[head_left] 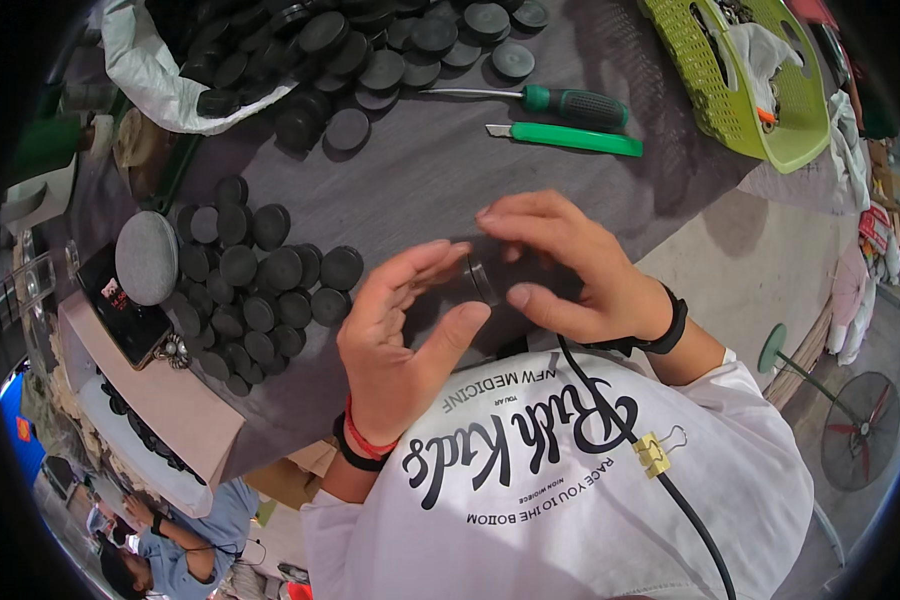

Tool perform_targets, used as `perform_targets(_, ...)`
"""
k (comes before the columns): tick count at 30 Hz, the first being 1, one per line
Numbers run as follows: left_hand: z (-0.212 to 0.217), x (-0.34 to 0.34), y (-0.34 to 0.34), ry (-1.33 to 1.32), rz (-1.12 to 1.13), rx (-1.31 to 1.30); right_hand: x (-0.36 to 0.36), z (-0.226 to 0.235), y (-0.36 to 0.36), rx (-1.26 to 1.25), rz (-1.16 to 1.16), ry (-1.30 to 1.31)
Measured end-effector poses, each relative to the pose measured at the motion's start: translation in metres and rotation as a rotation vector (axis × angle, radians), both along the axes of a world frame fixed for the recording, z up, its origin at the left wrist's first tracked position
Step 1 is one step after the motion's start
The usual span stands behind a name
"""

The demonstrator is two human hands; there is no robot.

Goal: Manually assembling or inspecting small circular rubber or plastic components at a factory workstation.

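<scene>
Head view showed a grey tabletop [400, 212] beneath both hands. Its thumb and fingers parted, the right hand [588, 270] faced the curved left hand [392, 335]; between them, edge-on by the left thumb and fingertips, was a black round disc [481, 279], whether pinched I couldn't tell.

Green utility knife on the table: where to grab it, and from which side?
Pinch the green handle toward its right end, coming from the near side. The knife's silver tip points left, so that end is best avoided. The screwdriver lies close along the far side, while the near long edge is free. The slim, straight body should suit thumb and fingers across its width.
</scene>
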State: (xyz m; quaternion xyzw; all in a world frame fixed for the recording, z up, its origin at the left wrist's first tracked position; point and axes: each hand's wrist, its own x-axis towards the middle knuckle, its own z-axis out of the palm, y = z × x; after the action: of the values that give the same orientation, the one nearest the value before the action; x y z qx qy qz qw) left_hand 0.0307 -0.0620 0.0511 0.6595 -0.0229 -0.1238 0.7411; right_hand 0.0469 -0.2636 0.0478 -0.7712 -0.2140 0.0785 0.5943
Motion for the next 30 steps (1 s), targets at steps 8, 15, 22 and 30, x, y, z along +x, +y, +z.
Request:
perform_targets(8, 0.004, 0.001, -0.006, 0.238, 0.038, -0.367, 0.005, -0.006, 0.016, -0.105, -0.185, -0.365)
perform_targets(15, 0.002, -0.002, -0.007, 0.226, 0.111, -0.297, -0.002, -0.011, 0.030, -0.167, -0.304, -0.570)
perform_targets(22, 0.011, -0.005, -0.003, 0.237, 0.100, -0.196, -0.008, 0.005, 0.011, -0.085, -0.175, -0.065)
perform_targets(30, 0.007, -0.001, 0.002, 0.184, 0.096, -0.184, -0.004, -0.002, 0.016, -0.182, -0.203, -0.047)
